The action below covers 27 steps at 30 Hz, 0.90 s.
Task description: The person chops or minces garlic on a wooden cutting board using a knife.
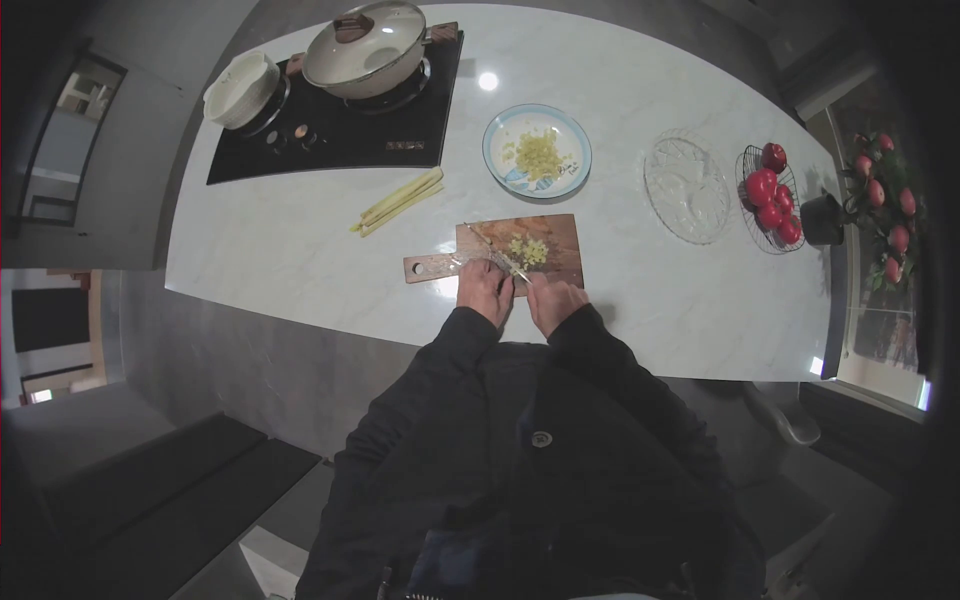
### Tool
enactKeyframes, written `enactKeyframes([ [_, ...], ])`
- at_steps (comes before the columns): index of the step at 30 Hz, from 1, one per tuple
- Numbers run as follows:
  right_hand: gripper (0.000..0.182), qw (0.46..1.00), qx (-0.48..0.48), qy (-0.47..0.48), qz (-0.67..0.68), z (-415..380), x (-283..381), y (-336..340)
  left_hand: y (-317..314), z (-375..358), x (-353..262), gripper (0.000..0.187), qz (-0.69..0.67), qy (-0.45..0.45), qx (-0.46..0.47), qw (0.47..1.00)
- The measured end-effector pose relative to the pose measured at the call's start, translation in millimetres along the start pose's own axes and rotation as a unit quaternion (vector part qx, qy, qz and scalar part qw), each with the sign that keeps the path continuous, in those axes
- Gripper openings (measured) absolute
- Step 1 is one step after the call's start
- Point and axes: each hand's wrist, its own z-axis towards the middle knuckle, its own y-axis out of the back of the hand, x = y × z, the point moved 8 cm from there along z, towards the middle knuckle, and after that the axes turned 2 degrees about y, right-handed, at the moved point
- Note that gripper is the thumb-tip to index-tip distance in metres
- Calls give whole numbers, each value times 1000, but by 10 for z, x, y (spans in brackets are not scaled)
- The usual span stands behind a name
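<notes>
A wooden cutting board (550, 232) lies on the white counter with a small heap of chopped pale-yellow pieces (530, 250) on it. My left hand (484, 290) rests at the board's near edge and holds down a thin stalk (478, 240). My right hand (552, 300) grips a knife (508, 264) whose blade lies across the board by the heap. Both sleeves are black.
A plate (572, 138) holding more chopped pieces sits behind the board. Whole pale stalks (400, 201) lie to the left. A black hob (340, 140) carries a lidded pot (365, 45) and a white bowl (241, 88). A glass dish (686, 185) and a basket of red fruit (770, 195) stand at right.
</notes>
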Motion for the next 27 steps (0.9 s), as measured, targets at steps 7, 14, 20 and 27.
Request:
enactKeyframes([
  [7, 23, 997, 72, -15, -20, 208, 95, 44, 18, -9, 43, 18, 10, 49, 37, 998],
  [14, 17, 1000, -7, 8, -22, -113, -42, 117, 259, -46, 49, 24, 37, 31, 8, 999],
  [20, 20, 993, 105, -61, 4, -172, -95, -18, 148, -84, 103, 22, 100, 69, 108, 987],
  [27, 18, 999, -9, 4, -32, 51, -12, -42, 135, -78, 140, 20, 99, 93, 110, 985],
])
